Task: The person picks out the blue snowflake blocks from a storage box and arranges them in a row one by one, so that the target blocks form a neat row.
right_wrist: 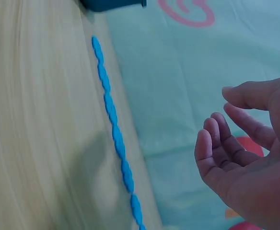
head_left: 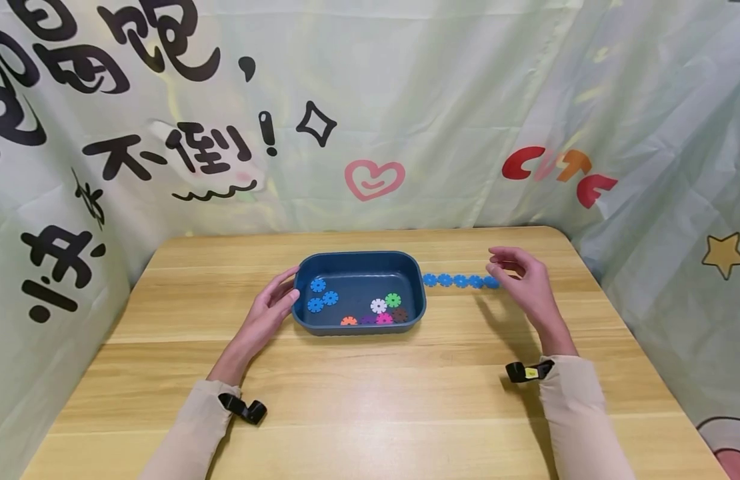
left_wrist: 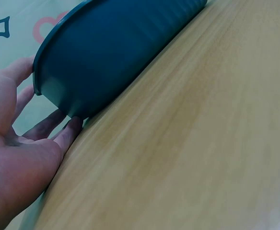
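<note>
My left hand [head_left: 268, 312] holds the left end of a dark blue tray [head_left: 358, 329], thumb at the rim and fingers along the outer wall. The left wrist view shows fingertips against the tray's wall [left_wrist: 106, 52] and near its base. Inside the tray lie three blue snowflake discs [head_left: 331, 298] on the left. Other discs, including a white one [head_left: 379, 306] and a green one [head_left: 393, 300], lie toward the right and front. A row of blue snowflake discs [right_wrist: 110, 109] runs along the table from the tray's right side. Above its far right end, my right hand [head_left: 526, 283] hovers, fingers loosely bent around nothing.
The wooden table [head_left: 370, 400] has a rounded far right corner. Behind and beside it hangs a pale printed cloth [head_left: 442, 100] with lettering, a pink heart and a yellow star. Each wrist wears a black camera strap, the right one [head_left: 529, 371] above the table.
</note>
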### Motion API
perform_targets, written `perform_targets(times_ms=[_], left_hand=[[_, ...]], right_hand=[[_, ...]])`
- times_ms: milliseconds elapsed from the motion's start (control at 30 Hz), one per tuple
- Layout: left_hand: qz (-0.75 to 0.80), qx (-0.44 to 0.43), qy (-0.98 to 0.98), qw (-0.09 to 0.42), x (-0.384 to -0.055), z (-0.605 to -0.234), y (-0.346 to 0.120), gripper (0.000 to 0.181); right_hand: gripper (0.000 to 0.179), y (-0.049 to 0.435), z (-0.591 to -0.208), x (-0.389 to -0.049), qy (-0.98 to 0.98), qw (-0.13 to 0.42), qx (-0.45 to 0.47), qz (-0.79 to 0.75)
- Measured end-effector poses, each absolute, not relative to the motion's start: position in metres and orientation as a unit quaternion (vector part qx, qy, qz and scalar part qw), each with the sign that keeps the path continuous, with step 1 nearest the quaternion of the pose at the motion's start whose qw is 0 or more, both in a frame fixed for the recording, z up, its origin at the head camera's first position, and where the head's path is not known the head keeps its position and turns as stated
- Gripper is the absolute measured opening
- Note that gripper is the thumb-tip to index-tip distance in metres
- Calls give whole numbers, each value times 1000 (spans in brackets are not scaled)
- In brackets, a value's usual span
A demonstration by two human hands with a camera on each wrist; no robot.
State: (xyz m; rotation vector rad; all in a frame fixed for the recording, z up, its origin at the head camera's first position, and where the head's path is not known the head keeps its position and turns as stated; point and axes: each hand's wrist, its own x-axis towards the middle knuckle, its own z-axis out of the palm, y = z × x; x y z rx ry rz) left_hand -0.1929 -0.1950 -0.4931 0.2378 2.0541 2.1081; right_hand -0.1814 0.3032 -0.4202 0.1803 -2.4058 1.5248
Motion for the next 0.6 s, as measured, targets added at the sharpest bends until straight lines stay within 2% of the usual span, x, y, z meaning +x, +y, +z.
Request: perform_targets(times_ms=[600], left_hand=[[726,87,676,93,-194,-496,-195,57]], right_hand=[[31,244,-413,-175,-834,138,124,519]])
